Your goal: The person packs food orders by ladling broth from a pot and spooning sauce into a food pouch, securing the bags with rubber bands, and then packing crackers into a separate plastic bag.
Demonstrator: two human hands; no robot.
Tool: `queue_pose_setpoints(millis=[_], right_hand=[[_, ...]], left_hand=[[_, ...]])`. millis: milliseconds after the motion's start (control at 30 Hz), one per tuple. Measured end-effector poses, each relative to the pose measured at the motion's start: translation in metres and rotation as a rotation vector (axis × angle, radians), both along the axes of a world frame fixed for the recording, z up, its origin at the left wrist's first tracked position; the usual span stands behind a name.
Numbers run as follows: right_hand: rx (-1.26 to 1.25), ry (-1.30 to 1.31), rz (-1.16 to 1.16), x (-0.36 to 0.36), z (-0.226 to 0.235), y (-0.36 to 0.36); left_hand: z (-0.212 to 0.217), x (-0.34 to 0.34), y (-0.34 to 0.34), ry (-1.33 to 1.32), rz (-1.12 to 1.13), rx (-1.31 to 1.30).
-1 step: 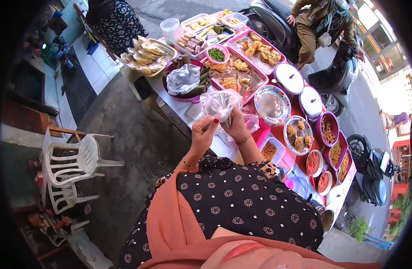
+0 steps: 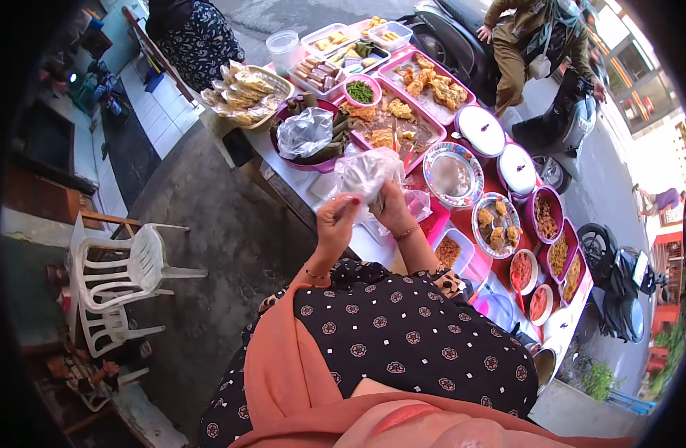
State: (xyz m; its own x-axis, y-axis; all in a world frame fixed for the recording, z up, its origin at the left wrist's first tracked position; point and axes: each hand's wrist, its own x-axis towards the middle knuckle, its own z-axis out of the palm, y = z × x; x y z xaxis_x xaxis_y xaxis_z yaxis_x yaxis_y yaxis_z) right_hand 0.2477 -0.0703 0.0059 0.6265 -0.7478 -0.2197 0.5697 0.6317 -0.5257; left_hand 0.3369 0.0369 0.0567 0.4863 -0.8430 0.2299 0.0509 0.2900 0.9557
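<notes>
A clear plastic bag [image 2: 368, 170] is bunched between my two hands, above the near edge of the food table. My left hand [image 2: 335, 220] pinches its near left side with thumb and fingers together. At its right side, my right hand [image 2: 393, 211] is closed on the gathered plastic. Part of the bag is blurred, and I cannot make out anything inside it. More thin plastic [image 2: 418, 203] lies just beyond my right hand. Left of the bag stands a purple basin [image 2: 324, 163] with leaf-wrapped food and another clear plastic bag [image 2: 304, 132] on top.
Pink trays of fried food [image 2: 440, 127], a patterned bowl [image 2: 474, 196] and lidded white pots [image 2: 481, 131] crowd the table. A basket of packed snacks [image 2: 283, 84] stands at its far left. White plastic chairs [image 2: 141, 257] are to the left. A person sits on a motorbike [image 2: 567, 119] beyond.
The plastic bag has shifted and changed shape slightly, looking more smeared now. My left fingers have turned a little; both hands keep their hold on it.
</notes>
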Motion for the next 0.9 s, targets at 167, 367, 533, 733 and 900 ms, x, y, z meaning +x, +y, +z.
queue_pose_setpoints(millis=[167, 367, 533, 733, 900], right_hand=[[-0.296, 0.573, 0.117, -0.012, 0.016, -0.007], [-0.275, 0.329, -0.079, -0.020, 0.088, 0.023], [-0.913, 0.442, -0.684, -0.075, 0.123, 0.038], [-0.899, 0.427, -0.611, -0.087, 0.175, 0.042], [-0.882, 0.398, -0.215, -0.077, 0.143, 0.035]], left_hand=[[0.023, 0.018, -0.004, 0.362, 0.225, 0.018], [0.041, 0.027, 0.009, 0.117, 0.136, -0.103], [0.133, -0.003, -0.003, -0.617, -0.019, -0.540], [0.151, -0.031, -0.021, -0.434, 0.014, -0.742], [0.091, -0.008, -0.002, 0.337, -0.147, -0.148]])
